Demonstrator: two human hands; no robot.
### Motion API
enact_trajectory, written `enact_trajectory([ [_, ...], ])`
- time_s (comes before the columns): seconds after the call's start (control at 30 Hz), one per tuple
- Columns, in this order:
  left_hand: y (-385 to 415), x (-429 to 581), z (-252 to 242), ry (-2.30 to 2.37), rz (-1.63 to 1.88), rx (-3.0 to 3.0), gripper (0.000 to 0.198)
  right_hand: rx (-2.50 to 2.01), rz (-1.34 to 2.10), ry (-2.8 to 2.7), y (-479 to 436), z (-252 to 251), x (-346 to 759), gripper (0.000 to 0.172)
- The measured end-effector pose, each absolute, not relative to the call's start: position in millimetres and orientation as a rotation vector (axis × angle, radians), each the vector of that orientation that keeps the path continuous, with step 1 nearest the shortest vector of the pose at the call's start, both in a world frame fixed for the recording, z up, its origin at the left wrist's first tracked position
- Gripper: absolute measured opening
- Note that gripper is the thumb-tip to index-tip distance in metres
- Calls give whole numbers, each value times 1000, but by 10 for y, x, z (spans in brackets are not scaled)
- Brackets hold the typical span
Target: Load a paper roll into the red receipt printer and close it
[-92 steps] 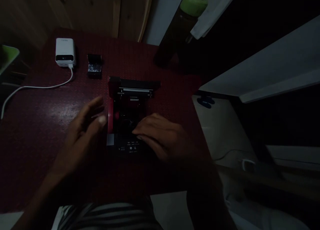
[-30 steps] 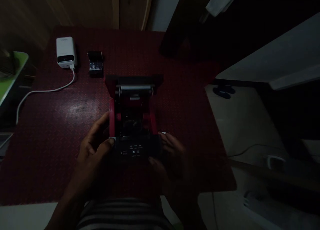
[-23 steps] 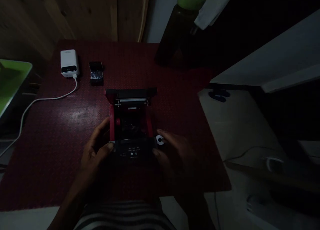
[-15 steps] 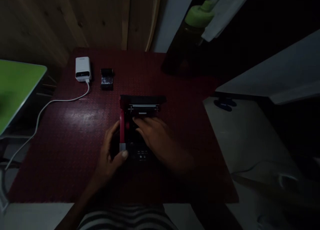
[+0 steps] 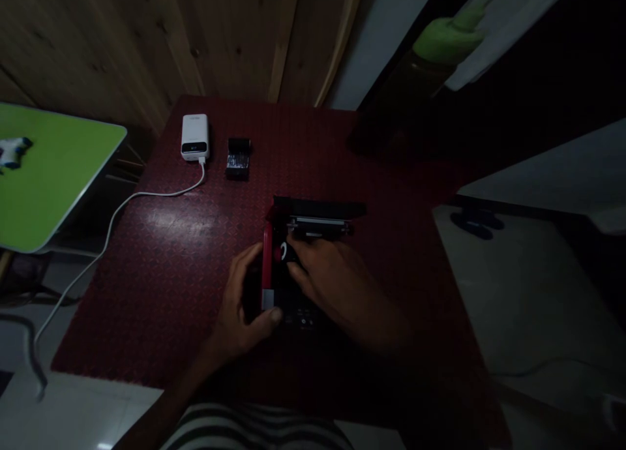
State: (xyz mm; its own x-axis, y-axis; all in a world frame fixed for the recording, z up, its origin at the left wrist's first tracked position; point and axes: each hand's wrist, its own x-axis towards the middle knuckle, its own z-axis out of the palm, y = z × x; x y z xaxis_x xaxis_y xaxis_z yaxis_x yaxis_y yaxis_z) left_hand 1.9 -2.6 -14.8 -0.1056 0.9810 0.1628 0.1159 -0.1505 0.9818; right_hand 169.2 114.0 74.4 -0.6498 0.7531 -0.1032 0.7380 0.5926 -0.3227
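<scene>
At the centre of your clock face, the red-and-black machine [image 5: 267, 257] sits on the dark red table [image 5: 190, 274], its lid [image 5: 323, 209] raised at twelve o'clock and its front panel [image 5: 304, 319] at six. Your left hand [image 5: 239, 316] grips the body between seven and nine o'clock: the thumb rests by the grey corner patch [image 5: 268, 299], and the curled fingers lie along the outside of the red side wall. Your right hand [image 5: 337, 284] reaches across from four o'clock into the opening, thumb and fingers closed around a dark roll [image 5: 283, 251]. The roll's end, marked by a white ring, faces nine, close to the inner left wall; it is too dark for you to tell whether they touch. Your hand covers most of the roll.

Out at eleven o'clock on the table you have a shiny black piece [image 5: 238, 163], and beside it, nearer ten, a white power bank [image 5: 194, 137] with a white cable [image 5: 139, 194] trailing off the edge toward nine. Farther out near ten is a green tabletop [image 5: 63, 169]. At one o'clock you see a green-capped bottle [image 5: 443, 42]; slippers [image 5: 472, 224] lie on the floor between two and three.
</scene>
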Motion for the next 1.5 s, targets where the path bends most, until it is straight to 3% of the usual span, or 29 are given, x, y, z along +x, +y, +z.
enact_trajectory([
  [0.13, -18, 28, -141, 1327, 1377, 1384, 84, -1123, 369, -2587, 989, 710, 1851, 21],
  [0.23, -21, 21, -139, 1338, 1361, 1392, 85, -1013, 472, -2291, 869, 718, 2096, 17],
  [0.43, -55, 1, -157, 1386, 1324, 1372, 85, -1306, 774, -1655, 938, 821, 2716, 23],
  [0.6, -48, -20, -138, 1423, 1302, 1405, 83, -1408, 862, -1361, 1270, 369, 2880, 32],
  [0.77, -38, -18, -102, 1447, 1293, 1397, 82, -1430, 984, -1442, 1343, -129, 2710, 36],
  [0.97, -33, -27, -143, 1447, 1310, 1413, 81, -1407, 979, -1560, 1282, -292, 2596, 29],
  [1.17, -28, -15, -119, 1427, 1312, 1383, 81, -1435, 979, -1598, 1107, -213, 2834, 52],
  [1.3, -39, 5, -111, 1411, 1310, 1327, 79, -1460, 1022, -1671, 743, -77, 3044, 34],
  [1.5, -50, -11, -124, 1397, 1304, 1326, 82, -1437, 1050, -1711, 515, -162, 2866, 32],
])
